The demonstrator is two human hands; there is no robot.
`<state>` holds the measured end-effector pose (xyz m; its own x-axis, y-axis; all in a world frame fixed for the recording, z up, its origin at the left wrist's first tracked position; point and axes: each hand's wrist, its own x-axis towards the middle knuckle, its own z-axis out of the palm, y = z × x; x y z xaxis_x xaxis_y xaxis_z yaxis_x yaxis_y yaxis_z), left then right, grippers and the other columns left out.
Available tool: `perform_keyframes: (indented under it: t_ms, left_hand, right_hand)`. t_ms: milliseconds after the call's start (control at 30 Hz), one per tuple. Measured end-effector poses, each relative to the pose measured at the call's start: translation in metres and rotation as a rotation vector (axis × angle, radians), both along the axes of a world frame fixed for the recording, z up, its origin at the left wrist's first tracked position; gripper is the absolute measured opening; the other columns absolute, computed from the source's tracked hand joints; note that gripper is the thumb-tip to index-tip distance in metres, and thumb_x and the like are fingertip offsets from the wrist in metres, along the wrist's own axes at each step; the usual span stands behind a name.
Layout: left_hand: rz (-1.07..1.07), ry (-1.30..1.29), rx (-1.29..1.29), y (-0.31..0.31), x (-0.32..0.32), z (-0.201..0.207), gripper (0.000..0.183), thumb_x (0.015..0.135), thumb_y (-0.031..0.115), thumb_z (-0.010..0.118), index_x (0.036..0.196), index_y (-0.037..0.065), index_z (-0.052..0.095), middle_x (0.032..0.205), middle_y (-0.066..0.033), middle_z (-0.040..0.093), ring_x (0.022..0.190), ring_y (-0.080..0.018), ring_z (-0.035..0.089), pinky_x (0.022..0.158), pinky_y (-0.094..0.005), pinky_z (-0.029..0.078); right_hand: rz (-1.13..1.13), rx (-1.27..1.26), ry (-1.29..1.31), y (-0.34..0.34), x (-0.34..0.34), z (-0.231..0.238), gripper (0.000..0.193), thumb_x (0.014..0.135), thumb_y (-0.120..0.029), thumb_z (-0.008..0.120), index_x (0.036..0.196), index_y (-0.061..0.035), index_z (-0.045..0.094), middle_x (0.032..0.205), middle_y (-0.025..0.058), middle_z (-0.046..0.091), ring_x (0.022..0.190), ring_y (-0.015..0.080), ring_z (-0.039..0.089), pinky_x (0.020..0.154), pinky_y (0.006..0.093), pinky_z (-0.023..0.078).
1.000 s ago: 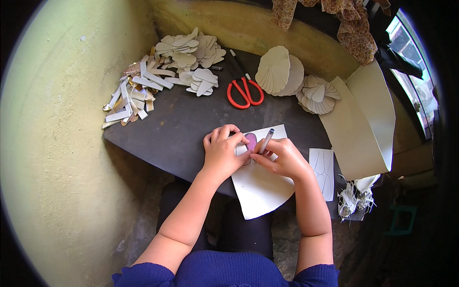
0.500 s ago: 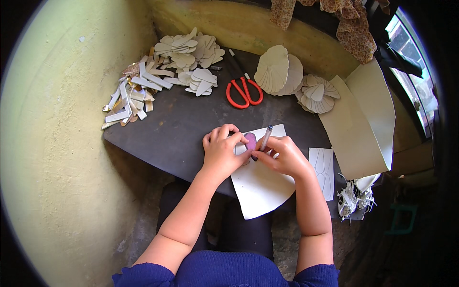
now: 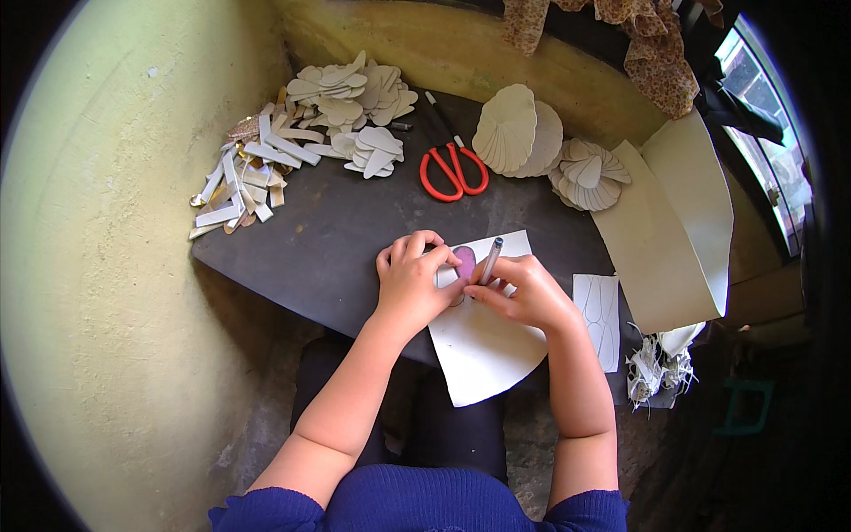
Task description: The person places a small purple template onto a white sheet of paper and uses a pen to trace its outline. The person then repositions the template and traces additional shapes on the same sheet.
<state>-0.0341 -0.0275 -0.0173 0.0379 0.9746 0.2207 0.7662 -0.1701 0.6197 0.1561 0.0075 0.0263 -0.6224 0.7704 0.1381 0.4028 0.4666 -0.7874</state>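
Note:
A white sheet (image 3: 483, 355) lies at the table's near edge, partly under my hands. With curled fingers and thumb, my left hand (image 3: 412, 282) grips a small purple oval template (image 3: 465, 257) against the sheet's upper part. My right hand (image 3: 529, 291) is closed around a pen (image 3: 493, 257), held nearly upright beside the template's right edge. Fingers hide the pen's tip and the lower part of the template. To the right of my right hand, a smaller white piece (image 3: 597, 321) carries drawn outlines of long petal shapes.
Red-handled scissors (image 3: 454, 173) lie beyond my hands on the dark table (image 3: 337, 239). Cut petal pieces (image 3: 355, 93) and short strips (image 3: 244, 182) pile up at far left. Fanned oval stacks (image 3: 507, 131), a large folded sheet (image 3: 660, 230) and shredded scraps (image 3: 656, 368) occupy the right.
The pen and my right fingers have shifted slightly, and the pen leans a little less to the right. My left hand and the template hold their place.

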Motion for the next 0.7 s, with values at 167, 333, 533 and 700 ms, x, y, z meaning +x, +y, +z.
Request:
perform_keyframes:
  t_ms: [167,333,533,700]
  left_hand:
    - [0.000,0.008,-0.003,0.0003,-0.0001,-0.0002,0.031,0.066,0.029,0.083,0.091,0.017,0.069,0.116,0.0008,0.054,0.120,-0.0234,0.046,0.102,-0.0456,0.028]
    - [0.006,-0.001,-0.027,0.0000,0.0001,0.0013,0.036,0.063,0.027,0.085,0.093,0.018,0.069,0.119,0.0009,0.054,0.121,-0.0253,0.047,0.104,-0.0458,0.028]
    - [-0.001,0.002,0.001,-0.0001,-0.0001,0.0003,0.029,0.067,0.027,0.083,0.091,0.017,0.069,0.116,0.0008,0.054,0.120,-0.0230,0.046,0.102,-0.0449,0.029]
    - [-0.002,-0.002,0.001,0.0001,0.0002,0.0005,0.029,0.067,0.027,0.082,0.090,0.017,0.069,0.116,0.0008,0.054,0.120,-0.0229,0.046,0.102,-0.0451,0.029]
  right_hand:
    - [0.008,0.048,-0.029,-0.0011,-0.0009,0.0015,0.015,0.080,-0.012,0.078,0.089,-0.0025,0.070,0.071,0.0106,0.069,0.062,0.0218,0.068,0.062,0.0319,0.055]
    - [0.013,0.082,0.023,-0.0010,-0.0009,-0.0033,0.014,0.081,-0.016,0.075,0.087,-0.0075,0.066,0.069,0.0096,0.066,0.058,0.0266,0.064,0.056,0.0353,0.049]
    - [-0.006,0.075,-0.040,-0.0021,-0.0025,0.0026,0.015,0.080,-0.014,0.078,0.089,-0.0050,0.070,0.070,0.0101,0.069,0.060,0.0233,0.068,0.061,0.0328,0.055]
    - [0.010,0.094,-0.031,-0.0009,-0.0010,-0.0008,0.015,0.080,-0.014,0.077,0.090,-0.0052,0.070,0.070,0.0098,0.069,0.061,0.0243,0.068,0.059,0.0329,0.054]
